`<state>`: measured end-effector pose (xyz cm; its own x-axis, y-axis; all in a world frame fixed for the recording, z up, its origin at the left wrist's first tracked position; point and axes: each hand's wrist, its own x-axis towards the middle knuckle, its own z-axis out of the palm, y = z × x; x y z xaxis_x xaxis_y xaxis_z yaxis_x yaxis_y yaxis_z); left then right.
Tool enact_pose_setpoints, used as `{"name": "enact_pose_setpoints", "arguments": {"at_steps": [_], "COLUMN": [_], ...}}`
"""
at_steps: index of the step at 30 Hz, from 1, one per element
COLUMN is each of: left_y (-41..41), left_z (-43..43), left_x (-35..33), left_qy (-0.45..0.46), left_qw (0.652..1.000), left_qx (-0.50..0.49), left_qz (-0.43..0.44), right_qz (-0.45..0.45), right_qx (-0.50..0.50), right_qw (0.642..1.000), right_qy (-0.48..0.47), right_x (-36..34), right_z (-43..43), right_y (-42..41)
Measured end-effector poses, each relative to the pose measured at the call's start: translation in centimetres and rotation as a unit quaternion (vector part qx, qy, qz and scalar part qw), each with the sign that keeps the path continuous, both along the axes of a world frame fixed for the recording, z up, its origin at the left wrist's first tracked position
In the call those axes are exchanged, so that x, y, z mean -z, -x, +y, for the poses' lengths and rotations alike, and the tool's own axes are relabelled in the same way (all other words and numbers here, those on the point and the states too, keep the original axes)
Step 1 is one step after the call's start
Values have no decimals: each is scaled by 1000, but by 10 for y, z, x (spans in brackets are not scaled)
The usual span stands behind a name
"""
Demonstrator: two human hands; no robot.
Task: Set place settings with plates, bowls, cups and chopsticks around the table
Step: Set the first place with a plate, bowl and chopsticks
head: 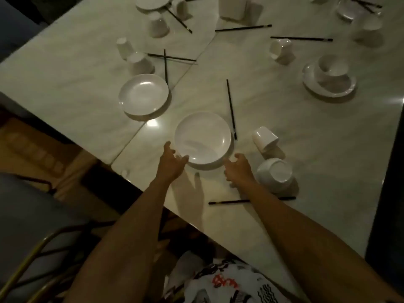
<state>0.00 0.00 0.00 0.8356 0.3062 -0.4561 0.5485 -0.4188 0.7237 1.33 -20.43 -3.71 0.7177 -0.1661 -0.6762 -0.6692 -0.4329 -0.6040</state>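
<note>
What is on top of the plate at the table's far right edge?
A white bowl sits on the plate, covering its middle. Only the plate's rim shows around it; anything beneath the bowl is hidden.

Bare forearms (131, 226), white garment (236, 285), black-red print

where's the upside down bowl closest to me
In the head view, lower right of centre: the upside-down bowl sits just right of the right hand, with the tipped cup just beyond it.

Round white plate (203, 138), apparently overturned bowl (275, 174) nearby
</note>
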Motion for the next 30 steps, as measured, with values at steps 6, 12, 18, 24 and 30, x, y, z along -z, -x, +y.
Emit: {"name": "enact_pose_setpoints", "arguments": {"at_steps": [6, 12, 18, 24, 30], "left_y": [-16, -36, -60, -71, -70], "left_z": [13, 43, 68, 89, 96], "left_x": [13, 15, 22, 24, 31], "left_qy": [-29, -36, -47, -11, -43], "left_qw": [999, 999, 991, 971, 940], "left_qx": [-1, 31, 125, 240, 338], "left_qz": [14, 9, 26, 6, 9], "right_qz": [-52, -87, -99, -52, -52], "right_qx": [92, 95, 104, 24, 28], "right_qw": [993, 990, 984, 998, 990], "right_qy": [-55, -58, -104, 22, 132], "right_x": [-9, -5, -9, 5, 3], "right_z": [22, 24, 18, 27, 49], "right_y": [-28, -37, -8, 17, 29]}}
